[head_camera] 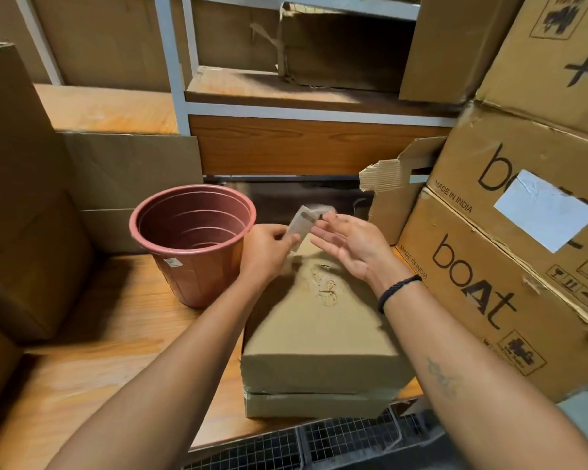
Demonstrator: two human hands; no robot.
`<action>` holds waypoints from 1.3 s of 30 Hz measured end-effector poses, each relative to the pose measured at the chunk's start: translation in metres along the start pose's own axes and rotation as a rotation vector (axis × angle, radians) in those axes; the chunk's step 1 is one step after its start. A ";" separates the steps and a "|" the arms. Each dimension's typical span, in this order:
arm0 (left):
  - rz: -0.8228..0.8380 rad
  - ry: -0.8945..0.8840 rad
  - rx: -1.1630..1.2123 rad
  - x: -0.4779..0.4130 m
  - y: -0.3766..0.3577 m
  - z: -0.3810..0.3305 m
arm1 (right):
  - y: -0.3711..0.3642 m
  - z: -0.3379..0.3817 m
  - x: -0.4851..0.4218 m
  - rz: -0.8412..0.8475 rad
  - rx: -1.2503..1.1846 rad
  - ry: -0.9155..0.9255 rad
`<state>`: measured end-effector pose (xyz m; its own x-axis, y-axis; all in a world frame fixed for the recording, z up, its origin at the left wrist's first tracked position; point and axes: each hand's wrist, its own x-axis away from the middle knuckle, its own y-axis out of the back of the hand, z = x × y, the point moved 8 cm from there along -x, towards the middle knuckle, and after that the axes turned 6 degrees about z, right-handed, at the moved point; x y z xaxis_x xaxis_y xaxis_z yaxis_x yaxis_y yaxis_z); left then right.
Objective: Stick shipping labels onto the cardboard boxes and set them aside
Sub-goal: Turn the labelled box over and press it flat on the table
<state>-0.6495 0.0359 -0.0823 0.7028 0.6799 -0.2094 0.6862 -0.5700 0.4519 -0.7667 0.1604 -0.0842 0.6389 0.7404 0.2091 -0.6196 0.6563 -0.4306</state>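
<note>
A plain cardboard box [316,337] lies on the wooden table in front of me, stacked on a flatter box [313,405]. Above its far end my left hand [265,252] pinches a small pale label [299,225], which is blurred by motion. My right hand [350,242] is beside it with fingers spread; its fingertips touch the label's upper right corner. A black band is on my right wrist.
A reddish plastic bucket [190,239] stands left of the box. Large printed cartons [510,293] are stacked on the right, one bearing a white label [543,212]. More cartons stand at left [24,198]. A metal-framed shelf [306,110] is behind. A wire grate [319,442] lies below the table edge.
</note>
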 end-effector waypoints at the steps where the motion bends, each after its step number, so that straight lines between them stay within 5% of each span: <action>1: 0.012 0.061 0.098 -0.001 0.004 0.007 | -0.002 -0.001 -0.002 -0.005 0.008 -0.003; 6: 0.157 0.284 0.550 0.004 0.015 0.022 | -0.023 -0.011 -0.015 0.004 0.168 -0.053; 16: 0.120 0.185 0.629 0.006 0.046 0.053 | -0.074 -0.025 -0.040 -0.035 0.430 -0.028; 19: 0.134 0.111 0.419 0.009 0.047 0.059 | -0.076 -0.018 -0.056 -0.072 0.382 -0.011; 27: 0.489 -0.217 -0.572 0.013 -0.001 0.048 | -0.098 -0.024 -0.115 -0.020 0.274 -0.052; 39: 0.470 -0.213 -0.702 0.014 0.002 0.043 | -0.134 -0.079 -0.176 0.081 0.591 -0.215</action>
<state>-0.6299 0.0245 -0.1222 0.9523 0.3049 0.0070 0.0911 -0.3065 0.9475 -0.7601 -0.0691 -0.1325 0.5117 0.7632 0.3946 -0.8485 0.5210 0.0926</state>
